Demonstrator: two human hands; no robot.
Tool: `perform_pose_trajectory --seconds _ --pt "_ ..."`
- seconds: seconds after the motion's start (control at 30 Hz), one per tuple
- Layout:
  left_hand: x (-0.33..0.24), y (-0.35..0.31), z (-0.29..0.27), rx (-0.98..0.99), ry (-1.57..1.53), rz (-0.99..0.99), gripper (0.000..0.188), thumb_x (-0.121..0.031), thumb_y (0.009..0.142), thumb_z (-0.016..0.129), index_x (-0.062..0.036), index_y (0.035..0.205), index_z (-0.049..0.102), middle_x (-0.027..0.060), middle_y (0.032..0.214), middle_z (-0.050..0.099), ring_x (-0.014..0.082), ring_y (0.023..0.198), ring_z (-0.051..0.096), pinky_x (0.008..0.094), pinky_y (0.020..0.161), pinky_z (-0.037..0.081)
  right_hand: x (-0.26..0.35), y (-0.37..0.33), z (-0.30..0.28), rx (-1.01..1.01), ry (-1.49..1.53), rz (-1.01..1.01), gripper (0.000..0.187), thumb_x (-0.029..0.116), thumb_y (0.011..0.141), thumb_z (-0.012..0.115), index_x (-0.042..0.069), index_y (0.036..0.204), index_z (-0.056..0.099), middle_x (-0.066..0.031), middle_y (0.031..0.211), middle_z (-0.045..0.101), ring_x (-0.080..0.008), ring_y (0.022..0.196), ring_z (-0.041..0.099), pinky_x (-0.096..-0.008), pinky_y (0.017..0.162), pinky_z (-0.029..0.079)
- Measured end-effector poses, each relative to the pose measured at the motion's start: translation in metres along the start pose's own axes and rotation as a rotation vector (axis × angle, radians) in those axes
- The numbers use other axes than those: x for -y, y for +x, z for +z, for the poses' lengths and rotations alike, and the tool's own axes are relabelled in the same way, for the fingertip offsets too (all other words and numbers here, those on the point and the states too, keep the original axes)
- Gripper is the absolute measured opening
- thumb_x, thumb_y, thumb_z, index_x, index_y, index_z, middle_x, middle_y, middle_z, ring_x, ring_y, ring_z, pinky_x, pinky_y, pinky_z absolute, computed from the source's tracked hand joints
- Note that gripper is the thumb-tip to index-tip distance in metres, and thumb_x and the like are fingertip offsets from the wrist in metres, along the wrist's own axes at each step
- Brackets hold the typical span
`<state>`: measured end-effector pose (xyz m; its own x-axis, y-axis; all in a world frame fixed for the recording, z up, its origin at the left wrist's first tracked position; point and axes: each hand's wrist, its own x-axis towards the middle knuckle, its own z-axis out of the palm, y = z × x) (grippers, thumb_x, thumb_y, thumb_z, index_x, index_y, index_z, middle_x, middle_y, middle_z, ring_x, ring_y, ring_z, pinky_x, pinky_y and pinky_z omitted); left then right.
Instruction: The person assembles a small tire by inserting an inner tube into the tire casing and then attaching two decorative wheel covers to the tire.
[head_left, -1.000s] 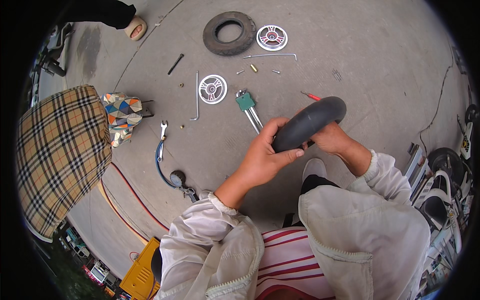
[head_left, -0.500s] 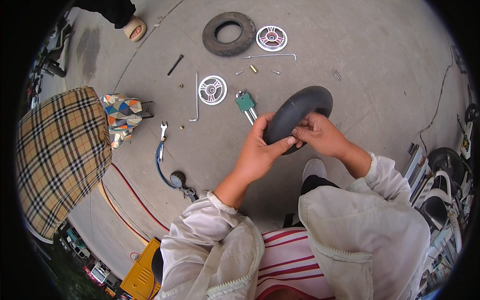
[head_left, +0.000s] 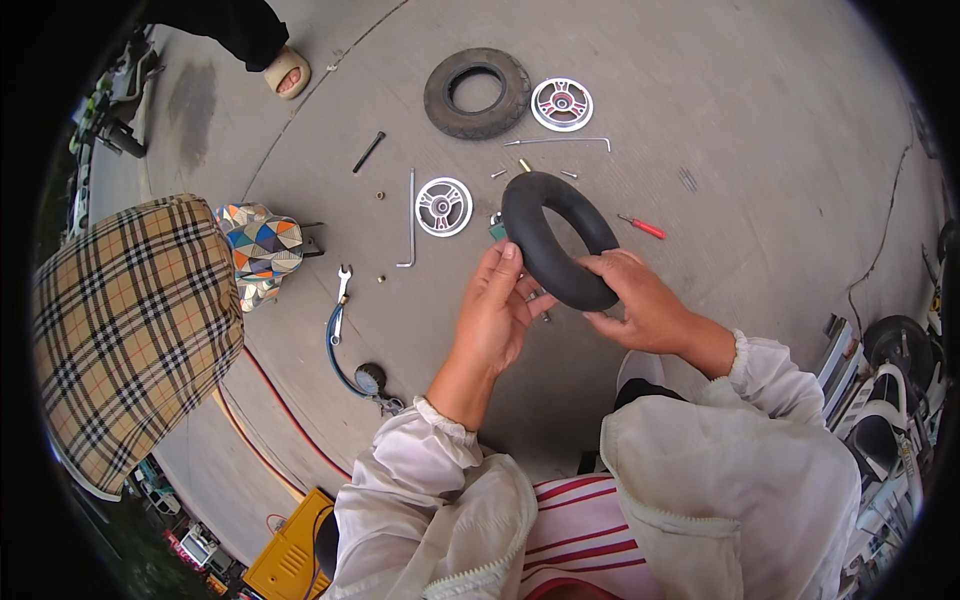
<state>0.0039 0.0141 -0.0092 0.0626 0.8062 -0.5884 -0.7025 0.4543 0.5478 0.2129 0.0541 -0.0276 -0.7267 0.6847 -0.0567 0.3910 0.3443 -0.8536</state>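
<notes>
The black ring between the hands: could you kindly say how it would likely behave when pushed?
The black ring probably resists flopping, since it looks plump between the left hand and right hand. Its round outline suggests it might roll on edge, and its smooth surface may slip a little.

Cracked grey concrete floor (head_left: 740, 110) lies in daylight, with perhaps greenery (head_left: 110, 540) lower left.

The left hand (head_left: 492, 315) extends its thumb upward, the right hand (head_left: 650, 308) curls, and both forearms (head_left: 462, 398) slant inward.
</notes>
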Motion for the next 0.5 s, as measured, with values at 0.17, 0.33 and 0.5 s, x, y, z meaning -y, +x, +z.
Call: perform_pose_trajectory --seconds 0.17,0.33,0.5 --pt "0.003 0.034 -0.061 -0.327 0.1 0.046 0.031 -0.028 0.1 0.054 -0.0076 0.123 0.05 0.0051 0.104 0.057 0.018 0.097 0.059 0.0368 0.083 0.054 -0.007 0.002 -0.001 -0.125 0.622 0.356 0.052 0.008 0.083 0.066 0.002 0.131 0.048 -0.0092 0.107 0.059 -0.0154 0.098 0.057 -0.0296 0.086 0.045" --pt "0.005 0.066 -0.149 -0.718 0.217 0.1 0.034 -0.02 0.095 0.06 -0.0042 0.123 0.048 0.0102 0.113 0.053 0.0245 0.103 0.056 0.0426 0.089 0.053 -0.021 0.013 -0.009 -0.154 0.849 0.463 0.044 0.015 0.088 0.068 0.0 0.126 0.05 -0.0025 0.103 0.057 -0.0091 0.094 0.054 -0.0254 0.082 0.045" --pt "-0.002 0.09 -0.176 -0.768 0.335 0.053 0.051 -0.02 0.097 0.057 0.0017 0.138 0.036 0.0139 0.122 0.05 0.0254 0.11 0.054 0.0382 0.087 0.054 -0.046 0.017 -0.002 -0.195 0.991 0.419 0.038 0.019 0.091 0.065 0.0 0.122 0.052 -0.0028 0.097 0.057 -0.0106 0.092 0.054 -0.0274 0.084 0.044"
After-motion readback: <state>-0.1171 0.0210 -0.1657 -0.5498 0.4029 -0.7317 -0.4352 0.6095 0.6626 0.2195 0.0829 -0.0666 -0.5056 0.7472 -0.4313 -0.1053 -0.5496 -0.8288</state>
